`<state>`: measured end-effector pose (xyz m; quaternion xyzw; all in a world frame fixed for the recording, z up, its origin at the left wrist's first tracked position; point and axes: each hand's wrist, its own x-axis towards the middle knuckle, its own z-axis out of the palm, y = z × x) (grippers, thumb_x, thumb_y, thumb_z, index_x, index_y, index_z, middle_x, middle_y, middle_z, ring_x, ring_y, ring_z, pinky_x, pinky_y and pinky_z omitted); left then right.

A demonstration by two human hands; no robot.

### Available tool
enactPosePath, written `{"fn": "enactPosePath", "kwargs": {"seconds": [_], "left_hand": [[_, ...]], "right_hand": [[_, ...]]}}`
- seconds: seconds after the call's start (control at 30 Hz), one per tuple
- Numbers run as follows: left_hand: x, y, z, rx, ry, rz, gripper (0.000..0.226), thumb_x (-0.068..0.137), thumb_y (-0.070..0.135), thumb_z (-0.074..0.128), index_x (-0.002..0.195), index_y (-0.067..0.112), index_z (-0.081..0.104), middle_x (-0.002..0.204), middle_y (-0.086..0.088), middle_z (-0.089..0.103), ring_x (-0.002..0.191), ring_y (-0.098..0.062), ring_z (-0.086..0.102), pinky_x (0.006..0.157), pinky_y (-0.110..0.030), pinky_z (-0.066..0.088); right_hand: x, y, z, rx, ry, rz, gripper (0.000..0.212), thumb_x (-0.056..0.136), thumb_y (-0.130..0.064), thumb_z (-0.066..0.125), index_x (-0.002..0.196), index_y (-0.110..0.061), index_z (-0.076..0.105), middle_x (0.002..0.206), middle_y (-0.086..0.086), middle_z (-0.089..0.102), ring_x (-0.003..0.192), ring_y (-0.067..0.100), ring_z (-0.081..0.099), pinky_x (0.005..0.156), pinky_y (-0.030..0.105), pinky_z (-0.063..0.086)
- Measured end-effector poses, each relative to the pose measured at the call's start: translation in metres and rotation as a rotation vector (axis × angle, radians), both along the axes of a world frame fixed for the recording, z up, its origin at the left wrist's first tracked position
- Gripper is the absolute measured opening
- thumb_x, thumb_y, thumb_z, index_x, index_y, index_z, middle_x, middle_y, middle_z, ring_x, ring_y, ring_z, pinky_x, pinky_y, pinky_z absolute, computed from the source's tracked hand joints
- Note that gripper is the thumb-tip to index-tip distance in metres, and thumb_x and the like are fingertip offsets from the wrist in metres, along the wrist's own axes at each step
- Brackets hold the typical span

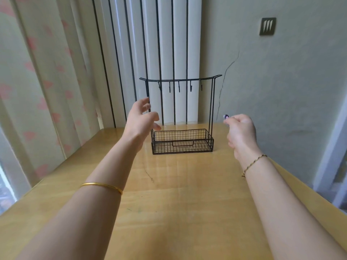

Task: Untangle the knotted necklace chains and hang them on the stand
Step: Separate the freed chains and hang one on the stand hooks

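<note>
Mid-frame: black wire stand point(180, 113) w/ five bare hooks on desk point(178, 194). Left hand point(140, 121) spread open beside left post; right hand point(241, 131) pinched shut on small purple bead point(225, 116). Chain itself too fine to see; prob. light, limp, snag-prone — best gripped near clasp.

The left hand point(139, 119) covers the lower part of the stand point(181, 117)'s left post, at mid-frame. In the right hand point(241, 131), the curled fingers point(231, 120) hide all but a small shiny bit of what they pinch; it is too small to identify, and no chain can be made out. The counter point(178, 203) and both forearms are cut off by the bottom edge.
</note>
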<state>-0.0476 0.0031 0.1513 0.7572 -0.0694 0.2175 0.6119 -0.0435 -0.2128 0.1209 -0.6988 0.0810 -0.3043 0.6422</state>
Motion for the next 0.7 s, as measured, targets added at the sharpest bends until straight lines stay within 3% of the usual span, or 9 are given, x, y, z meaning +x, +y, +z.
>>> {"fn": "enactPosePath", "kwargs": {"seconds": [0.1, 0.17, 0.27, 0.43, 0.57, 0.7], "left_hand": [[-0.003, -0.008, 0.002, -0.017, -0.002, -0.064, 0.065, 0.085, -0.001, 0.049, 0.144, 0.020, 0.033, 0.145, -0.002, 0.042, 0.067, -0.007, 0.065, 0.056, -0.020, 0.047], [-0.005, -0.012, 0.004, -0.045, 0.010, -0.145, 0.060, 0.087, -0.002, 0.049, 0.143, 0.019, 0.037, 0.139, -0.002, 0.047, 0.078, -0.012, 0.069, 0.061, -0.023, 0.054], [-0.009, -0.015, 0.003, -0.020, 0.060, -0.295, 0.046, 0.089, -0.001, 0.051, 0.132, 0.016, 0.051, 0.127, -0.001, 0.059, 0.095, -0.014, 0.067, 0.075, -0.026, 0.056], [-0.011, -0.024, -0.007, 0.039, 0.144, -0.463, 0.033, 0.090, 0.003, 0.054, 0.120, 0.015, 0.061, 0.115, -0.001, 0.066, 0.103, -0.015, 0.063, 0.080, -0.028, 0.051], [-0.010, -0.031, -0.013, 0.068, 0.217, -0.549, 0.027, 0.090, 0.005, 0.054, 0.114, 0.013, 0.065, 0.109, -0.006, 0.069, 0.097, -0.014, 0.062, 0.090, -0.033, 0.047], [-0.007, -0.034, -0.020, 0.140, 0.284, -0.527, 0.004, 0.087, 0.018, 0.064, 0.084, 0.016, 0.067, 0.082, 0.004, 0.070, 0.079, -0.012, 0.059, 0.082, -0.030, 0.043]], "right_hand": [[-0.009, 0.010, 0.003, 0.124, 0.051, 0.243, 0.014, 0.093, -0.009, 0.044, 0.079, -0.009, 0.047, 0.096, 0.009, 0.062, 0.033, 0.007, 0.027, 0.034, 0.017, 0.018], [-0.013, 0.014, 0.007, 0.242, 0.065, 0.406, 0.013, 0.094, -0.008, 0.043, 0.082, -0.008, 0.045, 0.105, 0.014, 0.067, 0.032, 0.006, 0.026, 0.033, 0.017, 0.018], [-0.013, 0.017, 0.015, 0.383, 0.081, 0.644, 0.015, 0.095, -0.010, 0.041, 0.081, -0.010, 0.037, 0.100, 0.020, 0.070, 0.033, 0.007, 0.025, 0.030, 0.017, 0.020], [-0.014, 0.028, 0.031, 0.448, 0.120, 0.904, 0.016, 0.097, -0.015, 0.038, 0.081, -0.011, 0.040, 0.078, 0.010, 0.069, 0.029, 0.004, 0.025, 0.027, 0.014, 0.019], [-0.014, 0.037, 0.039, 0.469, 0.122, 0.989, 0.018, 0.097, -0.015, 0.036, 0.081, -0.009, 0.042, 0.076, 0.012, 0.069, 0.027, 0.004, 0.026, 0.025, 0.014, 0.021], [-0.015, 0.040, 0.043, 0.463, 0.104, 0.999, 0.023, 0.098, -0.015, 0.036, 0.075, -0.012, 0.039, 0.080, 0.013, 0.069, 0.028, 0.004, 0.024, 0.026, 0.013, 0.020]]}}
